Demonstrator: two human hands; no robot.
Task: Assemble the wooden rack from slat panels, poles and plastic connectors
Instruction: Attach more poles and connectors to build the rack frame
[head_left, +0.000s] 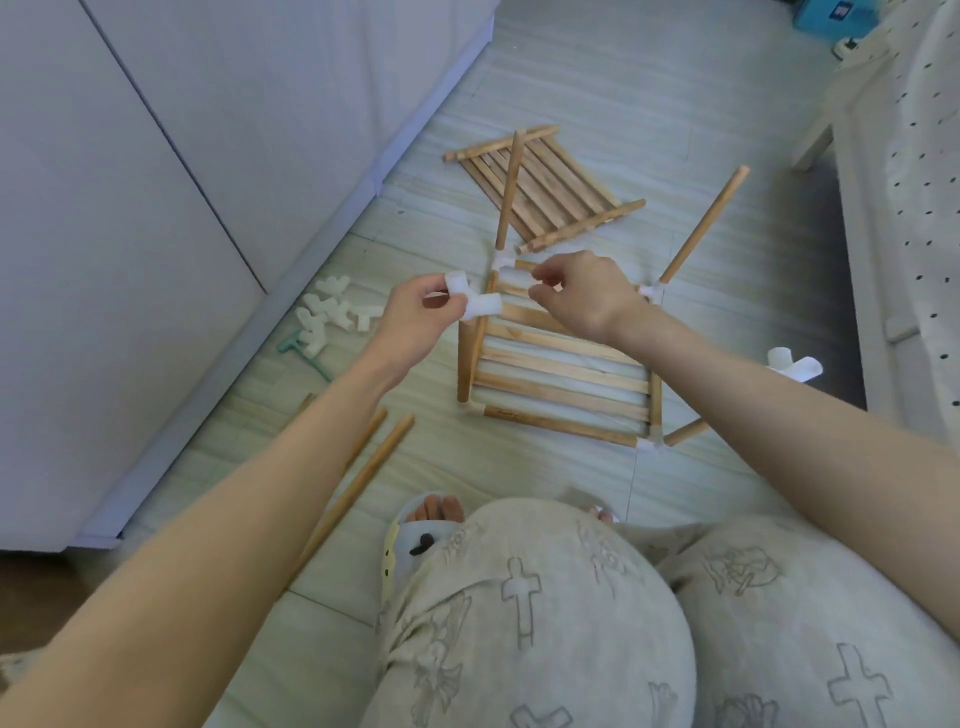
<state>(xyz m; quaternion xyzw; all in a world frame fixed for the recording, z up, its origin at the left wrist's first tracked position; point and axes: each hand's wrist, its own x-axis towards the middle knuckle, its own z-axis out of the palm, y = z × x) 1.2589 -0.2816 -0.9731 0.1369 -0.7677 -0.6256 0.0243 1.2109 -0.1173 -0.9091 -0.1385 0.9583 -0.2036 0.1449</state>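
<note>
The part-built rack (561, 364), a slat panel with poles plugged into white corner connectors, lies on the pale tiled floor (597, 93) between a white cabinet (130, 182) and a bed frame (857, 208). Just above its far edge, the left hand (421, 317) pinches a white connector (475, 299); the right hand (576, 291) curls its fingers on another connector (514, 276). Left of the hands lies a heap of spare connectors (332, 312); beyond them, a second slat panel (540, 182).

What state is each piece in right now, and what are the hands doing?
Left hand: grips a white connector.
Right hand: pinches a second connector.
Rack frame: partly built, poles plugged in at its corners.
Spare panel: flat on the floor.
Loose poles: lying on the floor.
Connector pile: unused.
</note>
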